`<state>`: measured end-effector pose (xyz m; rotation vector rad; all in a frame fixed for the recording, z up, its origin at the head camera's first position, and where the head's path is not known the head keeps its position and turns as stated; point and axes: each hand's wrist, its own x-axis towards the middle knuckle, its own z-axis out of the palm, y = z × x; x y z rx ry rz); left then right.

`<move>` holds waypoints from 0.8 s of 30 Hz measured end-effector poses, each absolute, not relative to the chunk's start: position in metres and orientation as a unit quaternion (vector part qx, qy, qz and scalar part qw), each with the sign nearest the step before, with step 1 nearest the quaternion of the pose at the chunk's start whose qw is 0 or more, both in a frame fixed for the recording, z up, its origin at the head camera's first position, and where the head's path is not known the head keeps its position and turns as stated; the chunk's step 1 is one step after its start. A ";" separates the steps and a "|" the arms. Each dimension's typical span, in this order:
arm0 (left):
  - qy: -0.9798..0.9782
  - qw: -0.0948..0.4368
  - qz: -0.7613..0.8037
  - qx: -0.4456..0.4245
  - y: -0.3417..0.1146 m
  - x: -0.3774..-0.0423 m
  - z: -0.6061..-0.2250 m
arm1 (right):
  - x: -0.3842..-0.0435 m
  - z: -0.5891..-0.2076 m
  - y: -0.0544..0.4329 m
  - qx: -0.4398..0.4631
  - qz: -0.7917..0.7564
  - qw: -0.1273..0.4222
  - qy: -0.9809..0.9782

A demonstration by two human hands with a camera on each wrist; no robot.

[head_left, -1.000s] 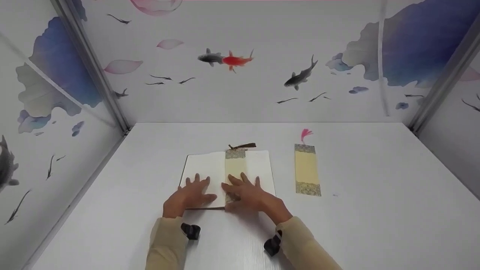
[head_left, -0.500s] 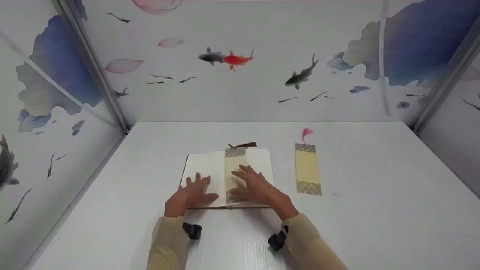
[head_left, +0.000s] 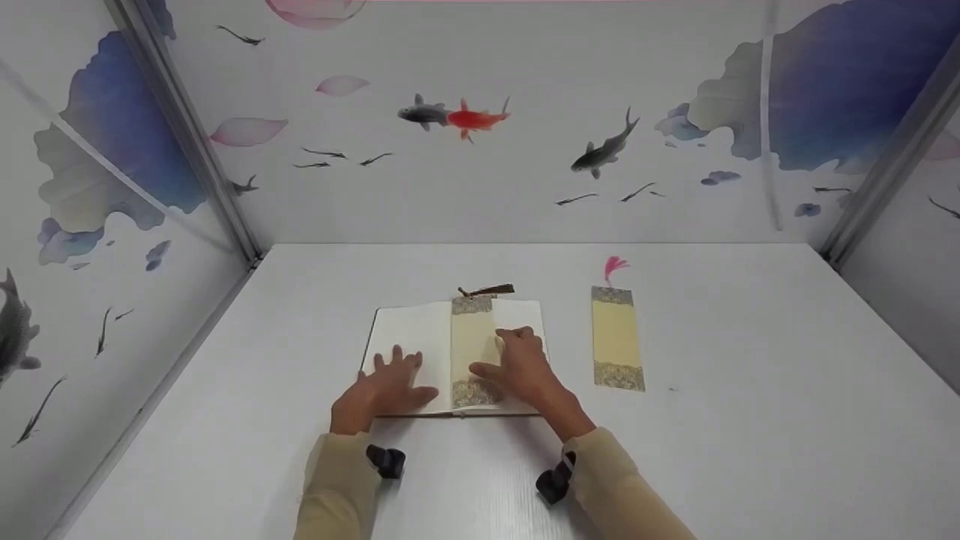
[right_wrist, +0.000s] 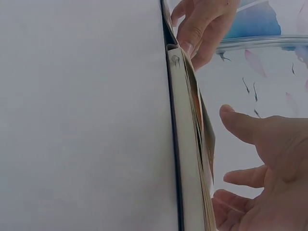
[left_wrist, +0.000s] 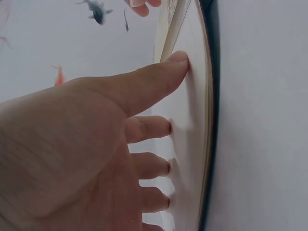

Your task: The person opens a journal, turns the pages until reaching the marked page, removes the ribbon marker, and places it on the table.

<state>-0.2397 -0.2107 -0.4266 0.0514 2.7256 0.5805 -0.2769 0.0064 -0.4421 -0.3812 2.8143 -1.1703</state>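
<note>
A notebook (head_left: 409, 326) lies open on the white table. Along its fold, on the right page, rests a cream bookmark (head_left: 472, 330) with patterned ends and a dark brown tassel (head_left: 491, 289). My left hand (head_left: 384, 386) is spread over the left page, fingertips and thumb touching the paper, as the left wrist view confirms. My right hand (head_left: 526, 366) is over the right page beside the bookmark, thumb apart from the fingers. In the right wrist view, its thumb (right_wrist: 240, 122) is clear of the pages, while some fingertips are close to them; contact there is unclear.
To the right of the notebook lies a second cream bookmark (head_left: 616, 334) with a pink tassel (head_left: 615, 265). Walls printed with fish and leaves enclose the table (head_left: 750, 450) at the back and sides. A small mark (head_left: 673, 389) shows on the tabletop.
My right hand has lifted off the bookmark and shifted right, its fingers drawing closer together and uncovering more of the bookmark. The left hand stays on the left page.
</note>
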 end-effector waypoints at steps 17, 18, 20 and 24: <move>0.959 0.178 0.220 0.007 -0.209 -0.238 -0.425 | -0.273 -0.439 0.006 -0.101 -0.295 0.041 0.949; 0.959 0.178 0.221 0.006 -0.209 -0.238 -0.425 | -0.272 -0.439 0.006 -0.093 -0.298 0.043 0.949; 0.959 0.178 0.220 0.007 -0.209 -0.238 -0.426 | -0.270 -0.437 0.007 -0.081 -0.304 0.045 0.948; 0.961 0.174 0.216 0.013 -0.210 -0.238 -0.428 | -0.269 -0.434 0.009 -0.067 -0.322 0.056 0.943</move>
